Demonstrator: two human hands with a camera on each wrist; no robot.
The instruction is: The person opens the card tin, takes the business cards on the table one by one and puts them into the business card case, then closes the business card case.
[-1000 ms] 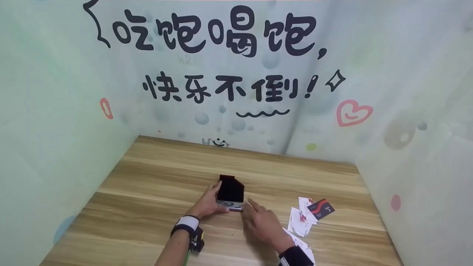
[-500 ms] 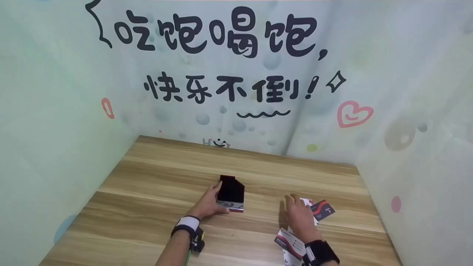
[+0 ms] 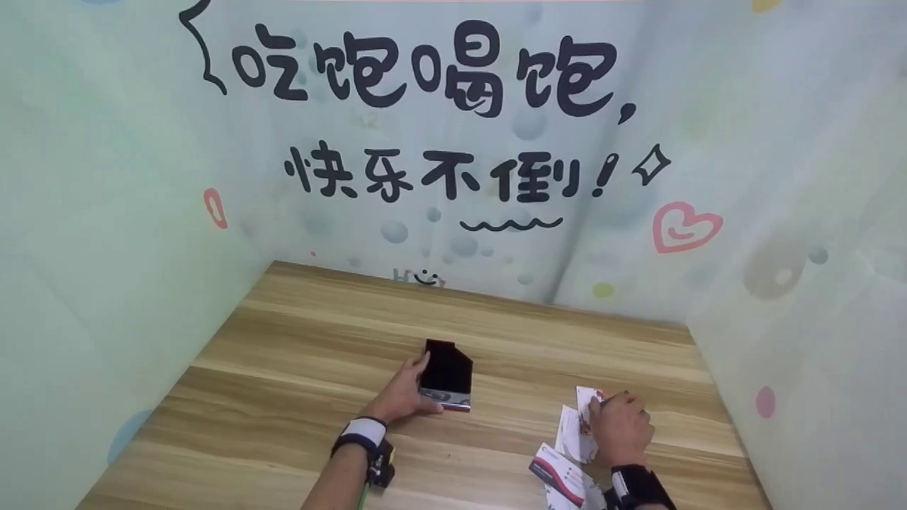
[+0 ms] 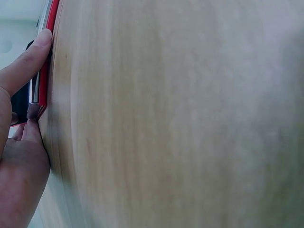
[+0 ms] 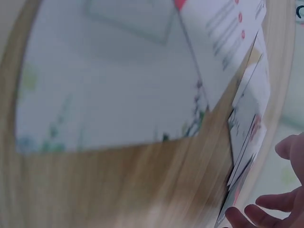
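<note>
My left hand (image 3: pixel 400 397) grips the left side of a flat case (image 3: pixel 448 372), which looks like a business card holder, with a black inside and silvery front edge. In the left wrist view its red edge (image 4: pixel 44 85) lies along the tabletop, the thumb on its near side. Over on the right, my right hand (image 3: pixel 623 428) reaches over a dark business card (image 5: pixel 232 199), hiding most of it in the head view. Its fingers are loosely bent and apart, the fingertips right at the dark card's edge.
Several white printed cards (image 3: pixel 569 425) lie overlapping beside the right hand. A white card with a red and dark band (image 3: pixel 560 473) lies nearer the front. Wood-grain tabletop (image 3: pixel 340 319) meets printed curtain walls (image 3: pixel 340 234) at the back and sides.
My right hand has moved from beside the case rightward across the white cards to the dark card. The left hand keeps its hold on the case. The head view has shifted slightly.
</note>
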